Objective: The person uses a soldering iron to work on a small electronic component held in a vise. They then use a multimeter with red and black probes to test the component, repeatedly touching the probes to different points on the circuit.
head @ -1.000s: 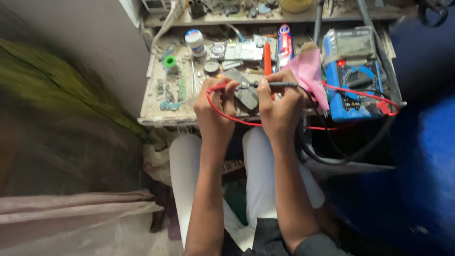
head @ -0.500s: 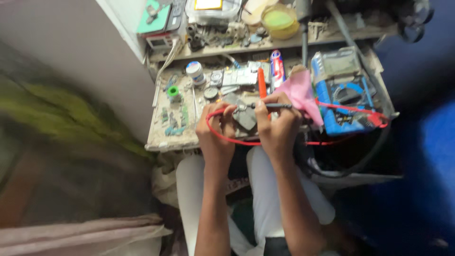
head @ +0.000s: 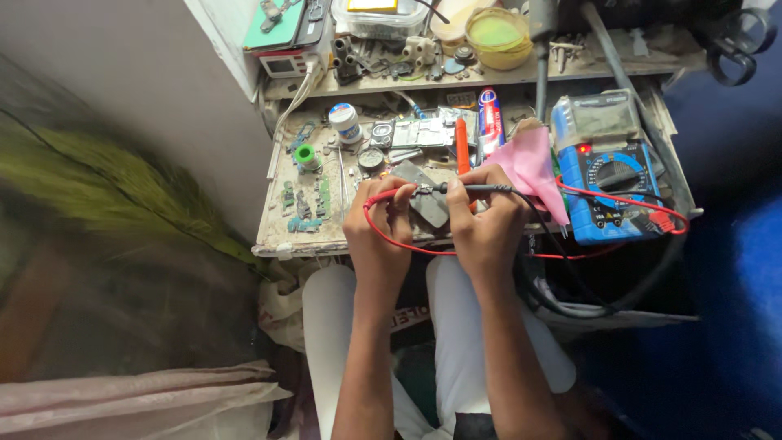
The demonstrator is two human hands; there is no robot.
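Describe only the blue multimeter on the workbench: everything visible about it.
The blue multimeter lies flat at the right end of the cluttered bench, face up. It has a blue casing, a grey display at its far end, a round black dial in the middle and a small red light lit beside the dial. A red lead and a black lead run from its near edge toward the hands. A pink cloth lies against its left side.
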